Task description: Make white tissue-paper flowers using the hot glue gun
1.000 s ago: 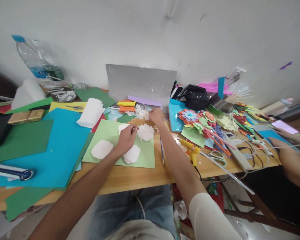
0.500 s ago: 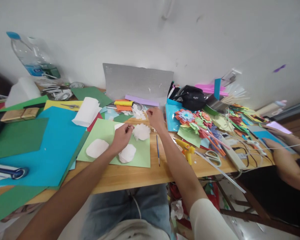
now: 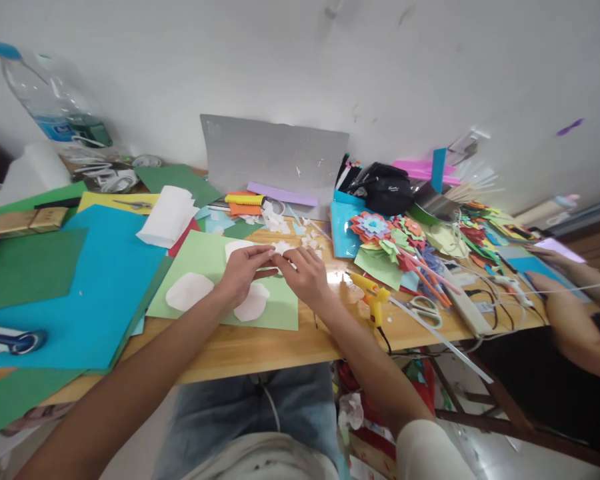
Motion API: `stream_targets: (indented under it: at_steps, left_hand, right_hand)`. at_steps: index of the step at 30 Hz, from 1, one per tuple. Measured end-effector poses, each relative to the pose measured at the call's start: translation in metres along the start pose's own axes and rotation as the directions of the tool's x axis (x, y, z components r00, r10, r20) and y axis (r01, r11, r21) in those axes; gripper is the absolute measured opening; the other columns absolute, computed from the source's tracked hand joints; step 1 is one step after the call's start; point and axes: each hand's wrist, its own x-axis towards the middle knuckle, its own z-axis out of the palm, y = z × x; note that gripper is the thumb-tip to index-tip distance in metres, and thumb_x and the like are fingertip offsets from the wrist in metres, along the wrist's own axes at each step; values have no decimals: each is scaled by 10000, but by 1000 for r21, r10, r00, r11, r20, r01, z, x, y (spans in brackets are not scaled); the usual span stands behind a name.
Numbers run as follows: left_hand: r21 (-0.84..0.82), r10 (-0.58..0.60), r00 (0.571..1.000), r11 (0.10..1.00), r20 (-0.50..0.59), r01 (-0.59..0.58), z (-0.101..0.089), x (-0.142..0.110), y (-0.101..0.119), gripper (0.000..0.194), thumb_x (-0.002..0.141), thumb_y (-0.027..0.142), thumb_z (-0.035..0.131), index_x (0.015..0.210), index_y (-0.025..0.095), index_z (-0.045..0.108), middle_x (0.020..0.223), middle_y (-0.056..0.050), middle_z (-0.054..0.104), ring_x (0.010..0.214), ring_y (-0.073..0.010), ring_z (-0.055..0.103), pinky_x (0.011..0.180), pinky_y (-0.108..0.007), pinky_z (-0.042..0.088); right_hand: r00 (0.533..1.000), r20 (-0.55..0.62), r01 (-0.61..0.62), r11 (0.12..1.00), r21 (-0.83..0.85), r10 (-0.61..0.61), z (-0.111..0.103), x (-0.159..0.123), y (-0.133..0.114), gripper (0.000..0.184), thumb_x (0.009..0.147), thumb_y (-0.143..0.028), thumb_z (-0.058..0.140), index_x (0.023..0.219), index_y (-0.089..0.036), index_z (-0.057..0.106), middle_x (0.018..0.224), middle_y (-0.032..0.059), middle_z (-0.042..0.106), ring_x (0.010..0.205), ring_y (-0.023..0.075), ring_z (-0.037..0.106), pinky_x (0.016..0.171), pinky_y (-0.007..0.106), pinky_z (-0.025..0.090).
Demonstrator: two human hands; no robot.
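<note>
Over the light green sheet (image 3: 287, 303), my left hand (image 3: 241, 272) and my right hand (image 3: 305, 275) meet with fingertips pinched together. Between them is a frilly piece of white paper (image 3: 281, 247), mostly covered by my fingers. Rounded white paper pieces lie on the sheet: a flat one (image 3: 190, 292) left of my left wrist, and another (image 3: 251, 303) below my hands. A third piece is partly hidden behind my left hand. Torn white scraps (image 3: 275, 219) are scattered just beyond my hands. A thin brush is largely covered by my right forearm.
A yellow glue gun (image 3: 375, 300) and scissors (image 3: 427, 311) lie at right, near layered paper flowers (image 3: 375, 228). Left are a folded white tissue stack (image 3: 167, 217), a large blue sheet (image 3: 115, 267) and a stapler (image 3: 13, 339). A co-worker's hands (image 3: 555, 280) rest farther right.
My right hand has moved from beside the scraps down and left to meet my left hand. The frilly white paper, earlier visible beside my left hand, is now between both hands' fingers.
</note>
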Motion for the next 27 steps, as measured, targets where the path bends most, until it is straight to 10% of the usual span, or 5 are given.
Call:
stream_targets:
  at_steps: [27]
  left_hand:
    - [75,-104,991,992,81,98,0,0,-3,377,668,381,810,919,133,678,841,-81,705,840,-201,687,784,-357,569]
  right_hand:
    - [978,-91,-133,900,414,187,6,-16,9,160,913,-255,570,926,-261,730,932,62,596,837,154,587,722,297,523]
